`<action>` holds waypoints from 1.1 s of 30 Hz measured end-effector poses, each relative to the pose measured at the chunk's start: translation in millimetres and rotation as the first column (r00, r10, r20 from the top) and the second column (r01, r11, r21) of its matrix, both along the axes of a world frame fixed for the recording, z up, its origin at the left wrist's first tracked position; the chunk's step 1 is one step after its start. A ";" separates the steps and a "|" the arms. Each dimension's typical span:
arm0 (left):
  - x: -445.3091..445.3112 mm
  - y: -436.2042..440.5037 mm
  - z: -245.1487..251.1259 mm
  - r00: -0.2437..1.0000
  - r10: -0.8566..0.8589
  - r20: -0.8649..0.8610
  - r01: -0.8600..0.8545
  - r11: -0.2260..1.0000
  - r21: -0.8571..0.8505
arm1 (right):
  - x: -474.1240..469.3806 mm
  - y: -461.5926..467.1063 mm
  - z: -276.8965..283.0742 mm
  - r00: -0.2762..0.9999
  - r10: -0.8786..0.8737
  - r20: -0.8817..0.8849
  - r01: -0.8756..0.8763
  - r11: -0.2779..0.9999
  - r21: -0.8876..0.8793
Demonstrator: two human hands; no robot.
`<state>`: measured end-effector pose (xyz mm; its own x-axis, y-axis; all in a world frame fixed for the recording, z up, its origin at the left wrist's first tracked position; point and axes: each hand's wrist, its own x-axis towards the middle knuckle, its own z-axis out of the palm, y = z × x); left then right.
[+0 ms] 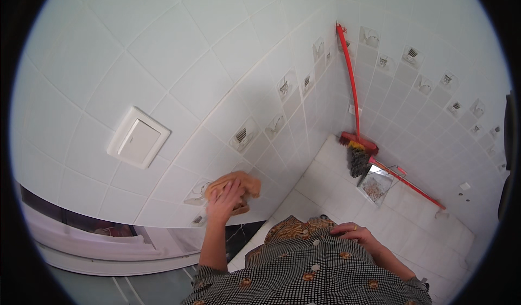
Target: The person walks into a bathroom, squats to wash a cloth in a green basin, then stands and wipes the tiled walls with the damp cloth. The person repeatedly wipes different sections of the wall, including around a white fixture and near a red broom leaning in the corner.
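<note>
My left hand [225,201] presses an orange-brown cloth [248,183] flat against the white tiled wall [195,142]. The cloth is bunched under my fingers and partly covers a decorated tile. Held near my waist, my right hand [353,232] rests at the front of my checked, flower-patterned garment [309,264]. A ring shows on one of its fingers. I see nothing held in it, though its fingertips touch or overlap the cloth of the garment.
A white wall switch [139,137] sits left of my left hand. A red-handled broom [352,81] leans in the corner. Beside it, a metal dustpan [376,186] with debris stands on the pale tiled floor [317,191]. At lower left is a white-framed opening [93,246].
</note>
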<state>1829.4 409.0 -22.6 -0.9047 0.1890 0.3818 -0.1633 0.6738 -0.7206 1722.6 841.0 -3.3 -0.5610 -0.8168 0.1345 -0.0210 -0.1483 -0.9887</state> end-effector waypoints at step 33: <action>-88.0 13.8 54.3 0.800 0.000 -0.600 -0.034 0.998 -0.046 | 16.2 38.3 7.3 0.932 -0.153 0.329 0.024 0.931 0.364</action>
